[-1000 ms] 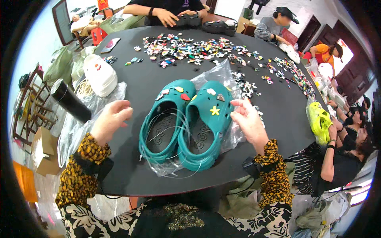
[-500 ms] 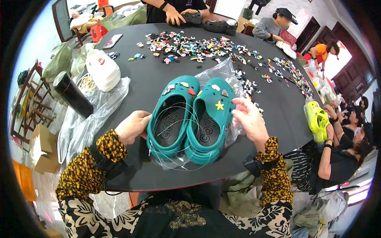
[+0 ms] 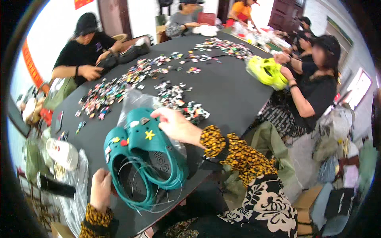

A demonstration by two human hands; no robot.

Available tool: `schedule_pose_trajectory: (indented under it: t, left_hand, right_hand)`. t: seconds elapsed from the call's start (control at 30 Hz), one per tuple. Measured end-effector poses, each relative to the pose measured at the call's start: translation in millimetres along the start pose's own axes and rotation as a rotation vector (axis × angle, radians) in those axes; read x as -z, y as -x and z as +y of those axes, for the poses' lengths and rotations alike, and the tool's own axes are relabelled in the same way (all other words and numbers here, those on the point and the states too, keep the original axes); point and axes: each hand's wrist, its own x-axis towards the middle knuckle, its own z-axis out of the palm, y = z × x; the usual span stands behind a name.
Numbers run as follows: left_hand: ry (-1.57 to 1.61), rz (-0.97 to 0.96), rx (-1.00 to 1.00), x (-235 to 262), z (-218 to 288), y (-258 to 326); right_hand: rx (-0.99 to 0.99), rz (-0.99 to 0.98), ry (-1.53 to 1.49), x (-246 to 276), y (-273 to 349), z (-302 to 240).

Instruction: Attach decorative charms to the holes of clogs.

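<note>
A pair of teal clogs (image 3: 158,137) stands on the dark table, toes pointing away from me. Small charms sit on both toes, among them a yellow starfish charm (image 3: 149,135). A thin clear cord (image 3: 137,166) loops across the openings. Clear plastic (image 3: 134,101) shows beyond the toes and beside the right clog. My right hand (image 3: 176,123) reaches over the right clog's toe, fingers bent at its edge; what they grip is hidden. My left hand (image 3: 101,187) is closed beside the left clog, its contents not visible.
Loose charms (image 3: 115,89) lie heaped beyond the clogs. To the left are a white rounded object (image 3: 62,154), a black cylinder (image 3: 56,185) and a plastic bag (image 3: 81,174). A co-worker at right holds yellow-green clogs (image 3: 266,72); another at far left handles dark shoes (image 3: 123,55).
The view has swung to the right, so the table's contents appear farther left. My right fingers have shifted onto the right clog's toe; my left hand has closed more.
</note>
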Motion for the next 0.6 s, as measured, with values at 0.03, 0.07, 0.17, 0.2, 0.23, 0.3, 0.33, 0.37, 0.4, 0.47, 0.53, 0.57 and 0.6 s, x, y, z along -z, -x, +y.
schedule_pose_trajectory:
  t: [0.03,0.07,0.17,0.2,0.23,0.3,0.33,0.37,0.4,0.47,0.53,0.57,0.6]
  left_hand:
    - [0.014,0.007,0.101,-1.5,4.4,0.7]
    - [0.201,-0.038,0.165,-3.5,7.6,4.3]
    - [0.301,0.038,0.135,-7.7,16.1,4.4]
    - [0.271,0.027,0.155,-8.0,20.3,4.3]
    - [0.283,0.002,0.124,-9.3,25.3,3.9]
    - [0.313,-0.029,0.086,-15.4,38.2,5.7]
    - [0.330,-0.070,0.090,-20.2,45.7,6.3]
    - [0.328,-0.075,0.087,-27.5,54.4,7.9]
    - [0.348,-0.110,0.081,-34.9,63.1,9.7]
    - [0.396,-0.179,0.077,-53.6,81.2,13.3]
    - [0.411,-0.202,0.115,-76.5,95.8,12.4]
    - [0.456,-0.265,0.111,-87.1,102.3,10.1]
    - [0.454,-0.300,0.114,-98.2,107.9,5.3]
  right_hand:
    - [0.032,0.039,0.000,-0.8,0.2,-2.1]
    - [0.046,0.052,-0.006,1.0,0.9,-4.7]
    - [0.138,0.094,-0.035,9.7,5.2,-12.3]
    - [0.106,0.103,0.014,13.8,6.2,-15.2]
    - [0.149,0.134,0.006,19.6,8.6,-17.4]
    - [0.198,0.140,0.039,36.4,13.9,-21.2]
    - [0.170,0.155,0.054,45.2,16.3,-22.7]
    - [0.207,0.188,0.059,56.3,17.9,-23.5]
    - [0.158,0.181,0.039,68.4,21.2,-24.2]
    - [0.084,0.163,0.055,97.4,29.2,-23.8]
    - [0.059,0.168,0.051,124.0,36.9,-20.0]
    - [0.011,0.160,0.065,138.5,42.5,-17.1]
    - [0.005,0.174,0.063,151.2,48.1,-13.3]
